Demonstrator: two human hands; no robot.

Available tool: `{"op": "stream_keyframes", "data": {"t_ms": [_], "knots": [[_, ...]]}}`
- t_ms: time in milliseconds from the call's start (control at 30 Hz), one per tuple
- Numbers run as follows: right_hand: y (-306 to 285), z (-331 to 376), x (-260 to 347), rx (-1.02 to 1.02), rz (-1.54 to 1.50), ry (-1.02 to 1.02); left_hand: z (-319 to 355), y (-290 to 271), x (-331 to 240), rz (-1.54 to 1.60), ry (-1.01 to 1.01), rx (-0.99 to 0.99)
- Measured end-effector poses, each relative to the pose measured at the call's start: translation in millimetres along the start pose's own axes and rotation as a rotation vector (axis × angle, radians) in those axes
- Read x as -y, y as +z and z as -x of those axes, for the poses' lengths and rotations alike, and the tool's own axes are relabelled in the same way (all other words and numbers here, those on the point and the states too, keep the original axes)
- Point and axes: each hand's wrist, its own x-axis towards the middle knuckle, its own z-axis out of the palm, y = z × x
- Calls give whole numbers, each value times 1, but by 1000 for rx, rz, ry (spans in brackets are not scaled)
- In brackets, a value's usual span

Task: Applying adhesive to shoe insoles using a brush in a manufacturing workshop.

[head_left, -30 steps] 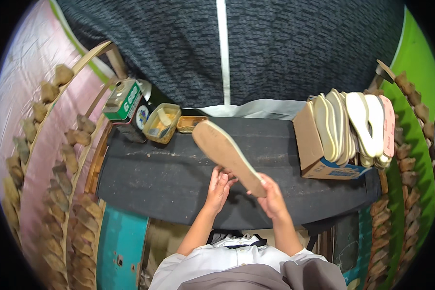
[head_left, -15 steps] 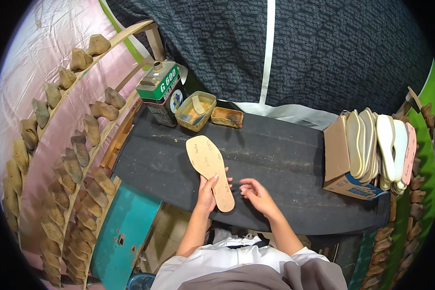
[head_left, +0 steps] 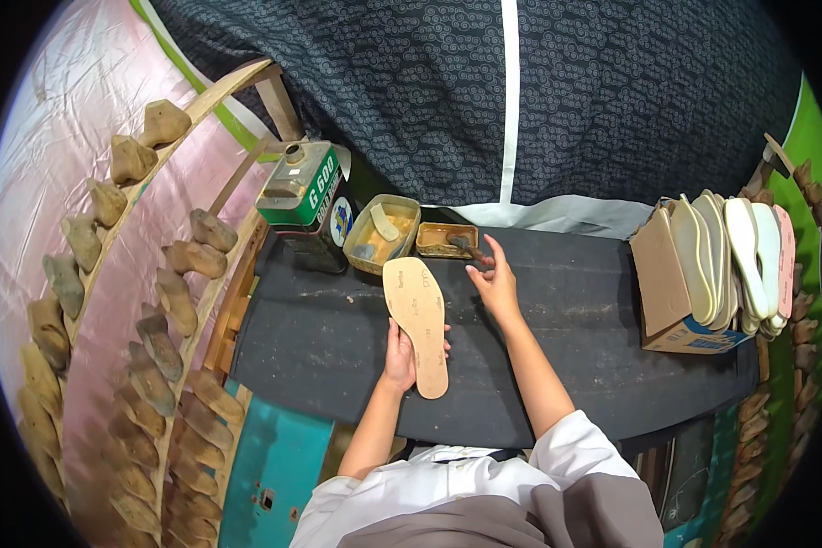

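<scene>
My left hand (head_left: 400,358) grips a tan shoe insole (head_left: 416,306) by its narrow lower half, thumb on the top face and fingertips showing at the far edge. The insole's wide end points away from me, and small printed marks dot its face. Farther off, my right hand (head_left: 498,285) is open, thumb and fingers spread around the end of a dark brush (head_left: 466,245). That brush lies in a small, shallow brown-stained tray (head_left: 438,228). Whether the fingers touch its handle is hard to tell.
Left of the tray stand a stained plastic tub (head_left: 361,260) with a pale scraper piece and a green-and-black metal can (head_left: 303,205). A cardboard box (head_left: 658,290) of soles is at the right of the black-covered table (head_left: 584,365). Racks of wooden shoe lasts (head_left: 160,352) flank it.
My right hand has moved forward from beside the insole to the small tray's brush. The insole, still in my left hand, has turned more upright. The whole view has shifted slightly.
</scene>
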Motion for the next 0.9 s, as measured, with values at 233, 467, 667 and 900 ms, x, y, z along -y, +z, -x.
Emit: {"op": "stream_keyframes", "data": {"t_ms": [233,467,667,900], "knots": [[22,-23,-13,-186,116,-145,-18,-13,-9,88,-53,107],[25,-18,6,-304,143,-328,-34,-24,-19,26,-100,126],[21,-14,20,-306,160,-390,-40,-28,-15,108,-119,131],[15,-13,28,-177,241,-404,-43,-30,-15,108,-130,117]]}}
